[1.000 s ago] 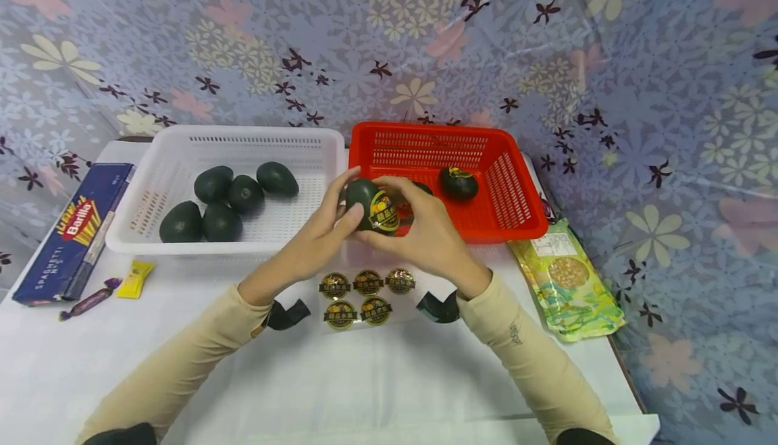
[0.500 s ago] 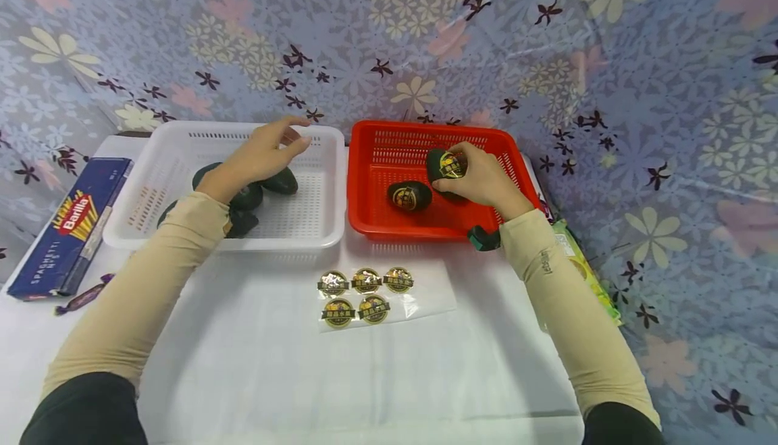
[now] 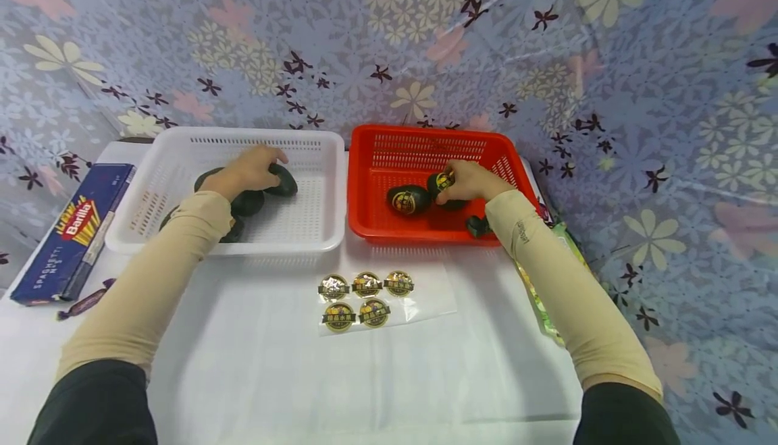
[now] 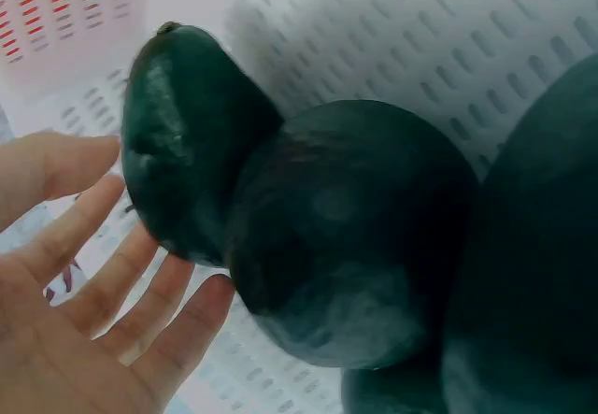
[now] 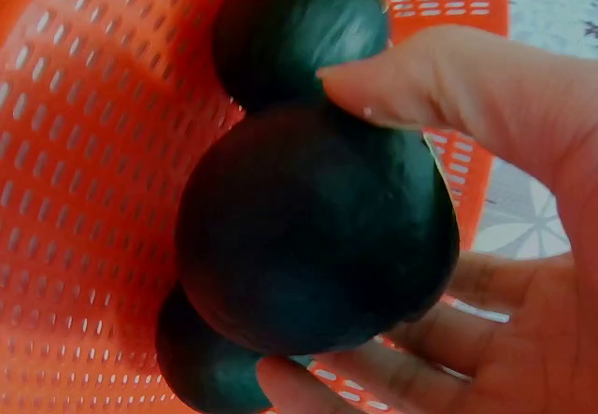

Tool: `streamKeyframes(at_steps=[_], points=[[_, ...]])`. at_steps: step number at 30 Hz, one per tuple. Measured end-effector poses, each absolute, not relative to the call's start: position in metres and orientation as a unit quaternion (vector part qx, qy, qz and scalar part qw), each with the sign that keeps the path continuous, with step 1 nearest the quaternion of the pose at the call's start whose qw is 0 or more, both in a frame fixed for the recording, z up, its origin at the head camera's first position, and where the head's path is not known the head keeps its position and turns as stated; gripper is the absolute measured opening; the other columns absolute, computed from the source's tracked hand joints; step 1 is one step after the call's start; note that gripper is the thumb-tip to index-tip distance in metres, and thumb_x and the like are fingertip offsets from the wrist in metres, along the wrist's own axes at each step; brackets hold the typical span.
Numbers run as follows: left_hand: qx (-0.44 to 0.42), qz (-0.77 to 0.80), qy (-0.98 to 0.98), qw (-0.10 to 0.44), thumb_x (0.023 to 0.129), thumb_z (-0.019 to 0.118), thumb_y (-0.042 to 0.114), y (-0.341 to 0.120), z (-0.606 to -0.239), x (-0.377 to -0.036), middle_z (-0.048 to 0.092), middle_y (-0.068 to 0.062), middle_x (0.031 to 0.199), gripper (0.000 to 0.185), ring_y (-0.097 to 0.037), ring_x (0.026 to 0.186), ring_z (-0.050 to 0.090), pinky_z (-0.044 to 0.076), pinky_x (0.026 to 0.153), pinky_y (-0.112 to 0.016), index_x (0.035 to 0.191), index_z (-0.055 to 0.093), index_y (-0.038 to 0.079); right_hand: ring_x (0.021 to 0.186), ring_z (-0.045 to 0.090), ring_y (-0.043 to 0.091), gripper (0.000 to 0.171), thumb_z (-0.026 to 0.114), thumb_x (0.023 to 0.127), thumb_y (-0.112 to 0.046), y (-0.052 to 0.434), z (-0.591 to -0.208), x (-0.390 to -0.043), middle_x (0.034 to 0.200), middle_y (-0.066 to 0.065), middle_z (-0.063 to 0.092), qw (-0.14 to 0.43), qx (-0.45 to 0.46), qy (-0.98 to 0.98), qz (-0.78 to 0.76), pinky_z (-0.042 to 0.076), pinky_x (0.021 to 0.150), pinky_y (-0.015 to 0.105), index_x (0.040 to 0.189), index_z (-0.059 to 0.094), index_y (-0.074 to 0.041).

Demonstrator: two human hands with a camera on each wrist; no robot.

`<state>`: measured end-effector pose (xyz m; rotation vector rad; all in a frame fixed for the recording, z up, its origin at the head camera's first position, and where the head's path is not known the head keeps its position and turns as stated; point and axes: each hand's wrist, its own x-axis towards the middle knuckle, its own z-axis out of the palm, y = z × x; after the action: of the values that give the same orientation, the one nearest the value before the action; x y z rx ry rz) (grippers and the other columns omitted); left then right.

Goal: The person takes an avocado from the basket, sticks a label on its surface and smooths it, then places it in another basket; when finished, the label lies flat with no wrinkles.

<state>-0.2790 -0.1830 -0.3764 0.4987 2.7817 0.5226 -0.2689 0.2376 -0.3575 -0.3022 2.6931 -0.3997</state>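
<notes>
My left hand (image 3: 252,169) is over the white basket (image 3: 304,248), beside a dark green avocado (image 4: 192,143). Its fingers are spread and slightly bent along that avocado's side, the fingertips at or very near the skin. Several more avocados (image 4: 350,236) lie against it in the basket. Inside the red basket (image 3: 413,234), my right hand (image 3: 468,181) holds an avocado (image 5: 318,232) bearing a black and gold sticker (image 3: 444,179), thumb on one side and fingers around the other. Another stickered avocado (image 3: 408,200) lies to its left; one more sits partly hidden beneath the held one.
A clear sheet with several round gold stickers (image 3: 373,312) lies on the white tablecloth (image 3: 292,377) before the baskets. At the left are a blue spaghetti box (image 3: 73,236) and a purple-wrapped candy (image 3: 85,304). A green-yellow bag (image 3: 547,310) is partly behind the right sleeve.
The hands held a stickered avocado together between the baskets. My right hand has carried it into the red basket and lowered it; my left hand moved over the white basket and down to an avocado.
</notes>
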Motion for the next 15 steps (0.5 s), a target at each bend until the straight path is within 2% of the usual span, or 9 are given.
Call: streamKeyframes(at_steps=[5, 9, 15], points=[[0.168, 0.164, 0.953, 0.19, 0.082, 0.06, -0.003, -0.183, -0.382, -0.277, 0.038, -0.034, 0.149, 0.065, -0.046, 0.129, 0.044, 0.038, 0.11, -0.059, 0.145, 0.044, -0.002, 0.121, 0.054, 0.038, 0.068, 0.075, 0.084, -0.027, 0.236, -0.362, -0.27, 0.135, 0.027, 0.055, 0.24, -0.118, 0.955, -0.126, 0.046, 0.104, 0.051, 0.137, 0.048, 0.005], [0.169, 0.165, 0.95, 0.205, 0.081, 0.059, -0.007, -0.183, -0.382, -0.279, 0.036, -0.033, 0.151, 0.067, -0.046, 0.132, 0.043, 0.04, 0.107, -0.058, 0.146, 0.042, 0.0, 0.127, 0.052, 0.039, 0.07, 0.076, 0.084, -0.028, 0.238, -0.364, -0.27, 0.139, 0.027, 0.052, 0.257, -0.125, 0.951, -0.121, 0.044, 0.107, 0.052, 0.138, 0.046, 0.006], [0.15, 0.149, 0.952, 0.222, 0.084, 0.075, 0.005, -0.181, -0.382, -0.282, 0.041, -0.032, 0.148, 0.07, -0.048, 0.135, 0.043, 0.038, 0.111, -0.062, 0.145, 0.042, 0.002, 0.129, 0.051, 0.041, 0.071, 0.077, 0.083, -0.028, 0.238, -0.368, -0.272, 0.14, 0.028, 0.051, 0.29, -0.138, 0.94, -0.11, 0.044, 0.11, 0.051, 0.137, 0.046, 0.007]])
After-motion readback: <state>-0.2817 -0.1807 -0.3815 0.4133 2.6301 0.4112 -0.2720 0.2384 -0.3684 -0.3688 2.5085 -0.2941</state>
